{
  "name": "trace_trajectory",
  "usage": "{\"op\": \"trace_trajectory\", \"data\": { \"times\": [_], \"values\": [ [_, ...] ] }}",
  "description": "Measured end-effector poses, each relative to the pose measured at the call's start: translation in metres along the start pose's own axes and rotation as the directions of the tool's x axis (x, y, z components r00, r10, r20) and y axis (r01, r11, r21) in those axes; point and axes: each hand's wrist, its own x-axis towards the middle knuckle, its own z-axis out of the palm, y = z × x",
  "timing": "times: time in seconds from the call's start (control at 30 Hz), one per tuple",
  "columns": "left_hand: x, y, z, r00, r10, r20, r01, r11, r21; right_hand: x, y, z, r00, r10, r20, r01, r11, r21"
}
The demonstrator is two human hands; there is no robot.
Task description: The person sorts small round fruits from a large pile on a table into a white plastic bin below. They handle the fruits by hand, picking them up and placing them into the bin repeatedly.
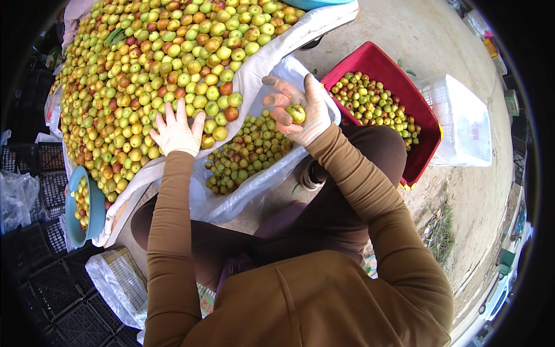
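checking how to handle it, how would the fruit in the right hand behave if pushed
The fruit would likely roll, since it looks round. It is probably light, being small against the right hand. Its skin looks fairly smooth, so it might slip a little.

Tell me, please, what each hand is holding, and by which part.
The right hand holds one yellow-green fruit by the side resting against the palm. The left hand, spread over the fruit heap, visibly holds nothing.

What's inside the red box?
The red box holds lots of small round fruits, green, yellowish and reddish-brown. I can't see its bottom under the pile, and the bent knee hides part of the near side.
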Motion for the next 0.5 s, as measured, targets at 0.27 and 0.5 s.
{"op": "trace_trajectory", "data": {
  "times": [0.27, 0.5],
  "values": [
    [0.012, 0.0, 0.006, 0.998, 0.031, -0.06, -0.032, 0.999, -0.026, -0.04, -0.104, -0.053, 0.575, -0.631, -0.521, 0.817, 0.482, 0.317],
    [0.01, 0.045, -0.009, 0.999, -0.038, 0.013, 0.039, 0.994, -0.104, 0.03, -0.019, -0.014, 0.79, -0.326, -0.52, 0.059, 0.884, -0.465]
  ]
}}
